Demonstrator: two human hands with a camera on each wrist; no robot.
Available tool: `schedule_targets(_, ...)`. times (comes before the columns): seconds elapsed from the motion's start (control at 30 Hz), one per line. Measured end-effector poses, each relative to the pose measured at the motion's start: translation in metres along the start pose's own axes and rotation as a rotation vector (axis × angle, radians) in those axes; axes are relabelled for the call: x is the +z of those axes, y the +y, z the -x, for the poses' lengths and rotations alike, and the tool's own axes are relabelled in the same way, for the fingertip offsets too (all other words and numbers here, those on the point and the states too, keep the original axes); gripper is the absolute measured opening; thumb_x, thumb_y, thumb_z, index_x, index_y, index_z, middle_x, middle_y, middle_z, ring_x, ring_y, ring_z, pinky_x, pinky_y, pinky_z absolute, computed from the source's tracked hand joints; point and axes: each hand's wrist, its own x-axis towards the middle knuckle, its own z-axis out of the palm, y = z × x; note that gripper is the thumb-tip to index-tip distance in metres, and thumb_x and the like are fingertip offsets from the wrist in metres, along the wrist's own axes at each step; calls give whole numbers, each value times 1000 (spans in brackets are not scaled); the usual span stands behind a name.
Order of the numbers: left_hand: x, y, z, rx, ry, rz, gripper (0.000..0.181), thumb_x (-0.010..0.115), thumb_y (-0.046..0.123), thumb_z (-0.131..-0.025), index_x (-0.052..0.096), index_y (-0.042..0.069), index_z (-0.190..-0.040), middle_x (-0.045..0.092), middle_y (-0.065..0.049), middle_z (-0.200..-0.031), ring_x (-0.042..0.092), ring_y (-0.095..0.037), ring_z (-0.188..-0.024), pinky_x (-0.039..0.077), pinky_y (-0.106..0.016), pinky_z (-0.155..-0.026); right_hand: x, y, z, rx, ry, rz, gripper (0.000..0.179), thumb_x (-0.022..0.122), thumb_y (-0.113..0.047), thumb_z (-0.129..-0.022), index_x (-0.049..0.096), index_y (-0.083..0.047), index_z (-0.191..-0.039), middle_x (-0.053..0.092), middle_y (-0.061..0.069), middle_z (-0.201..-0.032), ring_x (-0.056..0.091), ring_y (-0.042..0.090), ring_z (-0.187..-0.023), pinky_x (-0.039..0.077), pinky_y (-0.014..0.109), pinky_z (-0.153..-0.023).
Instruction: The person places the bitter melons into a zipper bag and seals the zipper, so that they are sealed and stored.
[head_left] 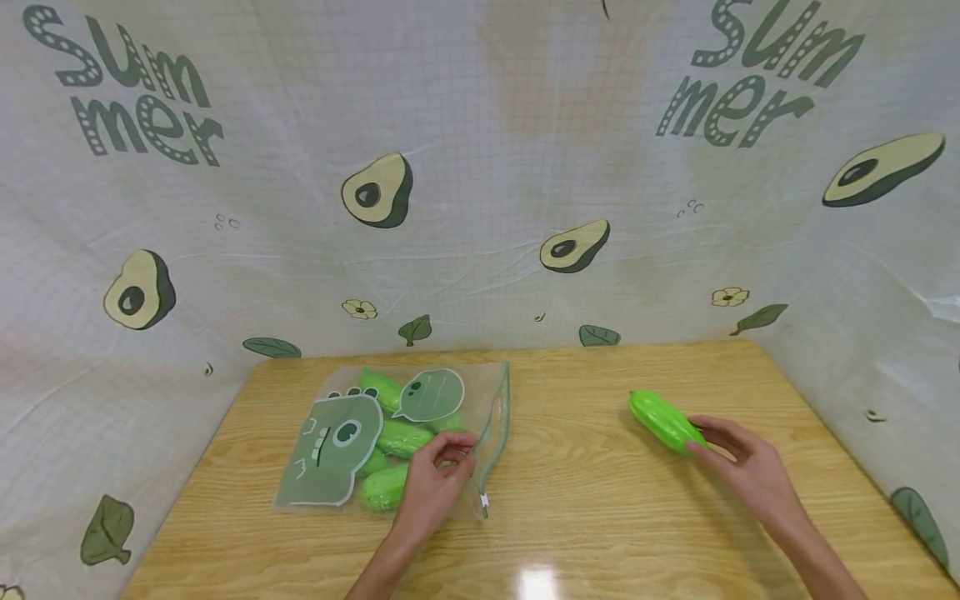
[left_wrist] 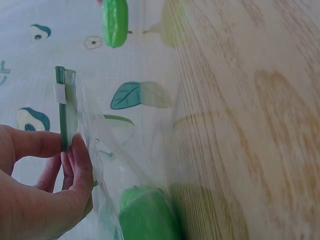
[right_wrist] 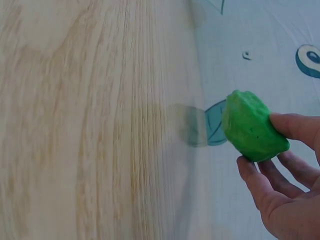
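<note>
A clear zip bag [head_left: 480, 396] with a green monster print lies on the left half of the table, several green cucumbers [head_left: 405, 437] inside it. At the bag's right side my left hand [head_left: 437, 475] pinches the green zip edge between thumb and fingers, just below the white slider [left_wrist: 60, 93] in the left wrist view. Off to the right, my right hand [head_left: 750, 471] holds one bright green cucumber [head_left: 660, 419] by its near end, above the table. The right wrist view shows this cucumber [right_wrist: 252, 127] end-on, with the thumb on one side and fingertips on the other.
The wooden table [head_left: 570, 500] spans between pale cloth walls [head_left: 480, 283] printed with avocados and leaves. Bare wood lies between the bag and the right hand. The cloth meets the table's back edge and closes in on both sides.
</note>
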Motion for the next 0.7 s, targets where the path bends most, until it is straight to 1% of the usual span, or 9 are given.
schedule_targets(0.3,0,0,0,-6,0,5,19,70,-6,-91,70,-4,-109,69,-18,-107,63,-20,-91,55,-23,-77,12,-6,-6,6,-30,-31,42,74,-5,-94,61,8,-132,66,-25,-116,62,-8,-105,54,12,-81)
schedule_targets(0.57,1,-1,0,5,5,-3,18,70,-7,-90,70,-4,-108,69,-18,-107,64,-20,-90,56,-23,-78,22,-12,-10,29,-68,0,45,75,-14,-96,60,4,-134,64,-24,-119,60,-10,-106,54,13,-81)
schedule_targets(0.7,1,-1,0,8,2,2,18,70,-7,-90,70,-5,-108,69,-19,-107,64,-20,-90,56,-22,-78,28,-15,-13,54,-82,8,47,75,-18,-96,60,1,-136,65,-18,-121,60,-10,-106,55,15,-81)
